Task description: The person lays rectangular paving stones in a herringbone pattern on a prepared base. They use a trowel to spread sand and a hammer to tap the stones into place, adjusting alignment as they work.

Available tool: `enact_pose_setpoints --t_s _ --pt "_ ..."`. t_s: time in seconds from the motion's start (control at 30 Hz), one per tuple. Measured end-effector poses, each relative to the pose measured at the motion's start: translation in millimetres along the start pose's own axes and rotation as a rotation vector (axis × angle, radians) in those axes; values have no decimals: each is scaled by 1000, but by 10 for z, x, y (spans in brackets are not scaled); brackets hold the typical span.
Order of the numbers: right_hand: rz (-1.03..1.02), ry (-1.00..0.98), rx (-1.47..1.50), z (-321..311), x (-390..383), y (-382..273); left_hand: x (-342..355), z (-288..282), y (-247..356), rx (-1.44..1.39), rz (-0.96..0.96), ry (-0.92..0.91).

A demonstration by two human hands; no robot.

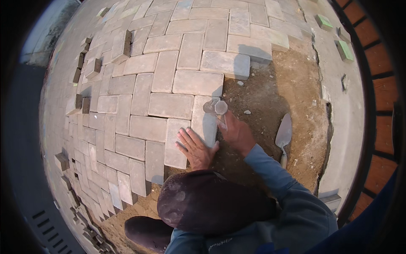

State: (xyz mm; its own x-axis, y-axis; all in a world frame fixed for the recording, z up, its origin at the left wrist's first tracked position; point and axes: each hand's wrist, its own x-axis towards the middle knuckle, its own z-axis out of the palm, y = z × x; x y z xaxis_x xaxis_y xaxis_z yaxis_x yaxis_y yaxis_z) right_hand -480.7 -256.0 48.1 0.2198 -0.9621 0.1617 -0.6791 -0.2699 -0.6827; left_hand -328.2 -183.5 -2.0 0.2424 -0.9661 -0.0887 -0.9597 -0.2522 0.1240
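Note:
My left hand (pixel 196 149) lies flat with fingers spread on the pavers. Its fingers rest on a grey paver (pixel 174 156) at the laid edge, and its thumb points right. Just right of it, my right hand (pixel 237 133) is wrapped round the handle of a hammer (pixel 220 107). The hammer's head is over the upper part of an upright-set paver (pixel 207 131); whether it touches the paver I cannot tell. A pointed trowel (pixel 283 131) lies on the bare sand (pixel 270 91) to the right of my right hand.
Laid pavers (pixel 163 106) in a herringbone pattern spread left and far. Loose blocks (pixel 122 46) stand on them at the left. A cracked concrete strip (pixel 338 127) runs along the right, with green-topped blocks (pixel 344 51). Small stones (pixel 247 112) dot the sand. My knee (pixel 182 194) is close below my left hand.

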Motion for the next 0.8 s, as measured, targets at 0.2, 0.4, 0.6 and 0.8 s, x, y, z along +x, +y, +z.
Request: enact_pose_setpoints --t_s 0.2,0.4,0.6,0.8 --pt "52 -345 -163 85 164 195 -8 -46 57 -9 31 -38" --pt "720 -591 546 -598 -741 612 27 -81 -89 52 84 -136" --pt "758 -899 328 -1245 -2071 1086 343 -342 -751 -388 159 -195" --pt "571 -1456 -571 -1408 -2383 1194 1186 -595 -1766 -412 -250 148"
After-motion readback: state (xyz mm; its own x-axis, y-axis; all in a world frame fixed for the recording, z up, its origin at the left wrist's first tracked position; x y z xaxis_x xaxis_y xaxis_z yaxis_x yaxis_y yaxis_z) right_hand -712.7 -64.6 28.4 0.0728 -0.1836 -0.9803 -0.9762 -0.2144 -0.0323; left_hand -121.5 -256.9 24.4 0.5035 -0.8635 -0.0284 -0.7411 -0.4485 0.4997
